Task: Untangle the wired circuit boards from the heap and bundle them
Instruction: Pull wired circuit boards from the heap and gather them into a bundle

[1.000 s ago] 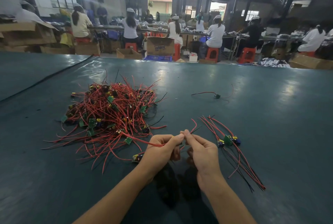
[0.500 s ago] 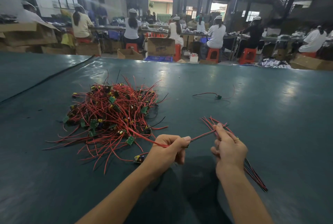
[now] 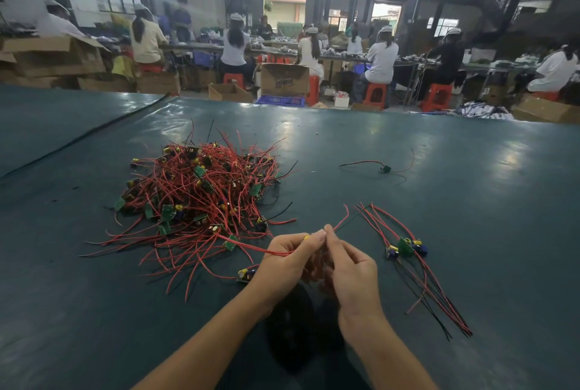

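One obscured board (image 3: 306,236), left hand (image 3: 282,261), right hand (image 3: 354,270)

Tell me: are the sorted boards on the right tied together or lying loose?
Loose. The sorted boards lie side by side on the table, wires fanning apart, no tie visible.

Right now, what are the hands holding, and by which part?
A wired board: left hand pinches it at the board, right hand pinches its red wire just beside.
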Demonstrator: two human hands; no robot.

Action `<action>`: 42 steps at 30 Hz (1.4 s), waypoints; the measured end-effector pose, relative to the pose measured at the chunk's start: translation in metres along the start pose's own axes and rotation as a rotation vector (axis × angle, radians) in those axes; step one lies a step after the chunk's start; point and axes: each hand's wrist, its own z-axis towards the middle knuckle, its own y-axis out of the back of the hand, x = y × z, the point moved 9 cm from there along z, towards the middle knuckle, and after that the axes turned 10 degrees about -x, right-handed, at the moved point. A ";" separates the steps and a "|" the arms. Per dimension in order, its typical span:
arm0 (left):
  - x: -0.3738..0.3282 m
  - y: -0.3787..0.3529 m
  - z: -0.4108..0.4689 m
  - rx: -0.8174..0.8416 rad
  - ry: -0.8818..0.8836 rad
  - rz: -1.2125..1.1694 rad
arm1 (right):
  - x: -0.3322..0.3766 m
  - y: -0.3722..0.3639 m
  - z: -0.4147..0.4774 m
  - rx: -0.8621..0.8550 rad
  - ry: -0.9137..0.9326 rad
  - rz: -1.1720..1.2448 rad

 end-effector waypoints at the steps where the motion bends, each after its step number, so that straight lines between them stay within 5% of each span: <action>1: -0.001 -0.003 -0.001 0.025 -0.001 0.012 | 0.001 0.003 0.002 -0.020 0.001 -0.004; 19: 0.001 -0.015 -0.008 0.090 0.024 0.097 | 0.020 0.079 0.055 -0.400 0.007 0.170; 22: 0.000 -0.011 -0.007 0.064 0.052 0.052 | 0.012 0.061 0.045 -0.270 -0.037 0.154; 25: 0.003 -0.008 -0.007 0.047 0.109 -0.012 | 0.000 0.016 0.020 0.061 -0.109 0.030; 28: 0.007 -0.009 -0.009 0.074 0.145 -0.027 | 0.008 -0.009 0.000 0.180 0.057 -0.081; 32: 0.014 -0.003 -0.007 0.026 0.192 0.058 | 0.021 0.006 0.003 0.028 0.192 -0.133; 42: 0.013 -0.017 -0.014 0.130 0.113 0.347 | 0.003 0.067 0.034 -0.402 -0.136 0.189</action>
